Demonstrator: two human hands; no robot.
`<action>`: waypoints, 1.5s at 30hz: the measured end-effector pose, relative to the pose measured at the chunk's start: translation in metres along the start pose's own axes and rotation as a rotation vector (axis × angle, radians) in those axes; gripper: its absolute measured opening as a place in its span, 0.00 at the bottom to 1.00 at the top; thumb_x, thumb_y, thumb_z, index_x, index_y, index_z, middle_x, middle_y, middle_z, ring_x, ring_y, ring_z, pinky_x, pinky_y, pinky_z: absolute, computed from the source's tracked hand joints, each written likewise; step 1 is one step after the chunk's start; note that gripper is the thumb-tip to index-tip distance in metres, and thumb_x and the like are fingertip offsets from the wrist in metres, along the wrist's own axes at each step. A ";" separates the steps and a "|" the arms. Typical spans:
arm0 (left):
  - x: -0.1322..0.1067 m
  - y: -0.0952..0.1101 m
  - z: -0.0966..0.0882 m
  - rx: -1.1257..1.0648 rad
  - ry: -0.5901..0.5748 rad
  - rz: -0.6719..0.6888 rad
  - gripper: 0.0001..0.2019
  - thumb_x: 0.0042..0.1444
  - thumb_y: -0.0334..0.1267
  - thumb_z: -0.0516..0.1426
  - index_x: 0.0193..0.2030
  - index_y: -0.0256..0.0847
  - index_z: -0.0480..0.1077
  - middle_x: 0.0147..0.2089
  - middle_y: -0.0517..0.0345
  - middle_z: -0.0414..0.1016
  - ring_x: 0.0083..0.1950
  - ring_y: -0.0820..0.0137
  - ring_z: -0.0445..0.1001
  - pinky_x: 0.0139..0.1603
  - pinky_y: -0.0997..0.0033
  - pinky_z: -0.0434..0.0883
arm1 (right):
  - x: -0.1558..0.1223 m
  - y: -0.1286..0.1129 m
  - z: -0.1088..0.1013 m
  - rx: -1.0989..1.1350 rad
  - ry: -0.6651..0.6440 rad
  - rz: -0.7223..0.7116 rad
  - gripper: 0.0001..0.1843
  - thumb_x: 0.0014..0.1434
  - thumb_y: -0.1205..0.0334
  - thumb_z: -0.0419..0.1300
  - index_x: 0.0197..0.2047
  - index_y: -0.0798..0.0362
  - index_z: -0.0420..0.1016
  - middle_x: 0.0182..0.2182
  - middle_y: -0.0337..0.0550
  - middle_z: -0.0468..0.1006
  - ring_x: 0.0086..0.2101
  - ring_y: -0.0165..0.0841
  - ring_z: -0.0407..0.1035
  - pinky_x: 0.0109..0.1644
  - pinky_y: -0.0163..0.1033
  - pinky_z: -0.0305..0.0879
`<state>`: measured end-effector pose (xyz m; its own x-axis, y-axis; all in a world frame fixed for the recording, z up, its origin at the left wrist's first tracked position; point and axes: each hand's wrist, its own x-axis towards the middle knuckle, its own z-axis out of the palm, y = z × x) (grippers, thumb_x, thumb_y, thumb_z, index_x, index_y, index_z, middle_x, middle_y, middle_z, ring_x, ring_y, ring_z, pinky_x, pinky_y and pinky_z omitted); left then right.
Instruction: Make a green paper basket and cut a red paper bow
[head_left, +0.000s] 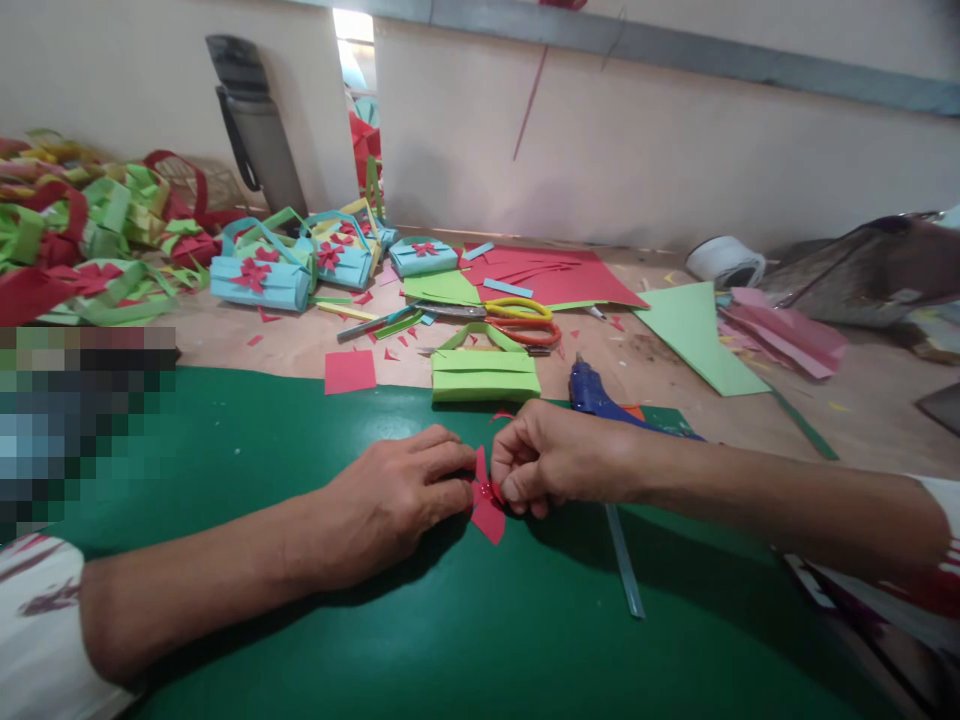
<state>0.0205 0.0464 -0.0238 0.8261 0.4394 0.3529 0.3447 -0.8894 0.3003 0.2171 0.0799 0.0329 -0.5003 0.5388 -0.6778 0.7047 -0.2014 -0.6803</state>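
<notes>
A red paper flower (pixel 490 522) with pointed petals and small shiny dots at its centre lies on the green mat (pixel 315 640). From the left, my left hand (pixel 409 492) holds the flower's edge between bent fingers and thumb. My right hand (pixel 536 462) pinches its other side, the fingers curled and hiding some of the petals. Just beyond my hands sits a light green paper handbag (pixel 486 380) with a strap handle. A blue glue gun (pixel 591 390) lies behind my right forearm, which covers part of it. Its clear glue stick (pixel 625 565) shows below that forearm.
Blue paper handbags (pixel 259 283) with red flowers stand at the back left, beside a heap of coloured paper pieces (pixel 105 215). Scissors (pixel 517 312), a red square (pixel 349 372), red sheets (pixel 570 275) and scraps lie beyond the mat. A dark bottle (pixel 259 125) stands against the wall.
</notes>
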 end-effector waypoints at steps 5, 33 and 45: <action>0.001 0.001 -0.002 0.009 -0.003 -0.001 0.12 0.61 0.26 0.45 0.39 0.38 0.69 0.44 0.49 0.71 0.45 0.66 0.67 0.40 0.67 0.68 | 0.000 -0.004 0.002 -0.074 0.039 0.039 0.07 0.41 0.76 0.54 0.19 0.56 0.66 0.16 0.33 0.69 0.17 0.23 0.63 0.20 0.27 0.58; 0.001 0.000 -0.001 -0.028 -0.010 0.010 0.11 0.61 0.26 0.45 0.41 0.36 0.68 0.46 0.50 0.71 0.46 0.66 0.65 0.43 0.67 0.67 | 0.000 -0.026 0.007 -0.390 0.086 0.219 0.07 0.38 0.76 0.52 0.18 0.54 0.65 0.15 0.35 0.68 0.20 0.29 0.67 0.22 0.30 0.59; 0.001 0.000 0.000 -0.009 0.007 0.021 0.11 0.61 0.26 0.46 0.41 0.36 0.68 0.46 0.50 0.71 0.45 0.66 0.65 0.42 0.67 0.67 | 0.005 -0.026 0.008 -0.454 0.076 0.231 0.07 0.38 0.76 0.52 0.19 0.54 0.66 0.16 0.35 0.68 0.21 0.31 0.69 0.22 0.31 0.60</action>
<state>0.0209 0.0473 -0.0234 0.8299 0.4219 0.3651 0.3236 -0.8970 0.3011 0.1926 0.0814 0.0451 -0.2800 0.5837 -0.7622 0.9483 0.0446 -0.3142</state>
